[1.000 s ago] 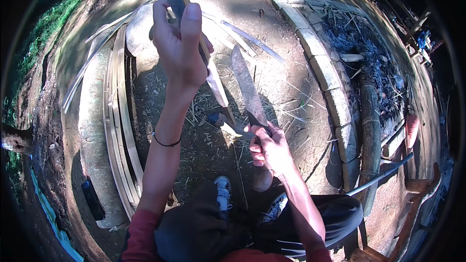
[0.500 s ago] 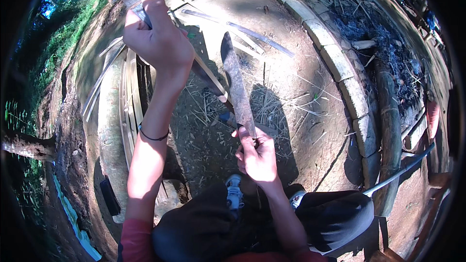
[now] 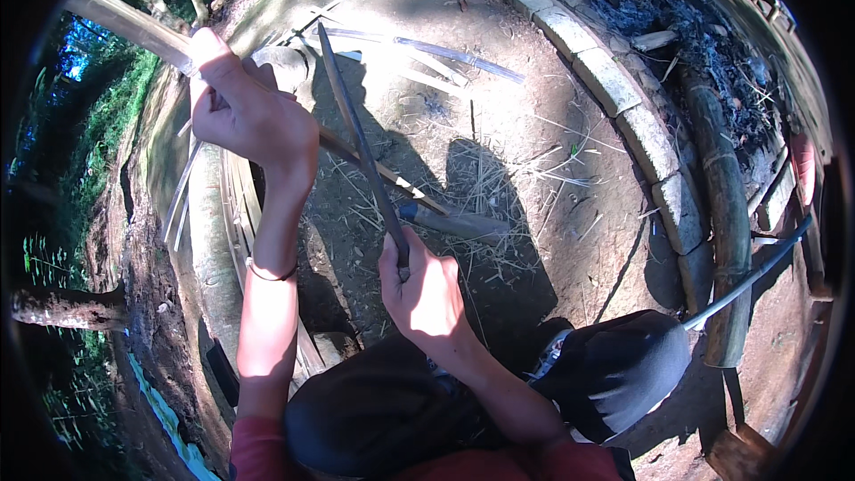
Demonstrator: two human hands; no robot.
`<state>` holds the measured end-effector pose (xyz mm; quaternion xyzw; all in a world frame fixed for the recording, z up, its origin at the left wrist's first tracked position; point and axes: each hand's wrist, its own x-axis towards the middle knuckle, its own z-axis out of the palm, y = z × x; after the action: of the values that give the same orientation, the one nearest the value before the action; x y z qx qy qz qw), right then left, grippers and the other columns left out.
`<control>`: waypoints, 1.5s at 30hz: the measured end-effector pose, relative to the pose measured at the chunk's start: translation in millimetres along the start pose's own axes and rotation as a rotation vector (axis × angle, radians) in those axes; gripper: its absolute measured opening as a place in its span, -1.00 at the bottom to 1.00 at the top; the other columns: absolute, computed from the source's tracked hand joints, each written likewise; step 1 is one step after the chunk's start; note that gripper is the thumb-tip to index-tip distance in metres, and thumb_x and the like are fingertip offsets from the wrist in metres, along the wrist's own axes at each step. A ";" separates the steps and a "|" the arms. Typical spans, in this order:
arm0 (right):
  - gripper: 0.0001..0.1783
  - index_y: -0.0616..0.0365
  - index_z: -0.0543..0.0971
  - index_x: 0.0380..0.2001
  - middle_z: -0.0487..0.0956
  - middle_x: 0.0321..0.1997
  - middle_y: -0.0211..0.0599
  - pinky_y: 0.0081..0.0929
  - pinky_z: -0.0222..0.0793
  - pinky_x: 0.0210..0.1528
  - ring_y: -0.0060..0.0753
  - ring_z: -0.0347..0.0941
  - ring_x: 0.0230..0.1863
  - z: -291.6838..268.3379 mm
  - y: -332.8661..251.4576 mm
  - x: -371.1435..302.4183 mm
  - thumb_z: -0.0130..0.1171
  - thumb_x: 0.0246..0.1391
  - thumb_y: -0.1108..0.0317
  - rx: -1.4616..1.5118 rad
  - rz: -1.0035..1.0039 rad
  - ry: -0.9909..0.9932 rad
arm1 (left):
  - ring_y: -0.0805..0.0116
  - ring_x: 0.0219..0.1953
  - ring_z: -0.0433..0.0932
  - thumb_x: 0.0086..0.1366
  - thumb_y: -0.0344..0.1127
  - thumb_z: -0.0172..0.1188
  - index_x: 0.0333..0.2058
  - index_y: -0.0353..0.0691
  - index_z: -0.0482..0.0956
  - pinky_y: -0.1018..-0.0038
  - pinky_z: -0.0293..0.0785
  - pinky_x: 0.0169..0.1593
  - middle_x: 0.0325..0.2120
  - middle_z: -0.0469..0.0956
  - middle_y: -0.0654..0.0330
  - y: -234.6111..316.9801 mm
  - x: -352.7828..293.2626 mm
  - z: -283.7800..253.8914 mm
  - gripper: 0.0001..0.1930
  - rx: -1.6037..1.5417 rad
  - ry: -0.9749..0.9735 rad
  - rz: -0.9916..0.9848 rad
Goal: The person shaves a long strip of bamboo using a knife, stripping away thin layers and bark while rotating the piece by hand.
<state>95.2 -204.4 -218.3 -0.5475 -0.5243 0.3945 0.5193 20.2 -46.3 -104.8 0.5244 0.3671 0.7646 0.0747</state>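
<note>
My left hand (image 3: 254, 111) is raised at the upper left, its fingers closed round a long bamboo strip (image 3: 129, 22). The strip slants past my wrist down to the right, where its far end is near the ground. In my right hand (image 3: 429, 292), low in the middle, is a machete (image 3: 361, 138). Its dark blade is turned nearly edge-on and points up and slightly left, crossing over the lower part of the strip. My right fist hides most of the handle. Pale shavings (image 3: 499, 187) lie scattered on the ground beyond my right hand.
A log (image 3: 209, 240) and split bamboo strips (image 3: 239, 200) lie to the left. More strips (image 3: 463, 55) are on the ground ahead. At the right, a curved brick border (image 3: 614, 89) edges an ash pit (image 3: 730, 62), with a thick bamboo pole (image 3: 721, 178) alongside.
My left hand has moved left and down with the bamboo strip. My right hand has shifted left, and the machete has turned from showing its broad side to nearly edge-on, tilting left.
</note>
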 end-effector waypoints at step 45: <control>-0.66 0.61 0.38 -0.07 0.42 -0.75 0.09 -0.27 0.27 -0.69 -0.05 0.46 -0.76 -0.7 -3.3 18.9 0.04 0.08 0.63 0.055 -0.229 0.032 | 0.59 -0.79 0.14 0.43 0.00 -0.08 -0.77 -0.24 0.24 0.59 0.02 -0.65 -0.87 0.17 0.35 -6.3 1.7 4.9 -0.39 0.028 0.027 0.109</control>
<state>98.0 -186.2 -212.8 -0.4755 -0.5642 0.3381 0.5842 21.9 -38.5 -106.7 0.5343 0.3496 0.7693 0.0206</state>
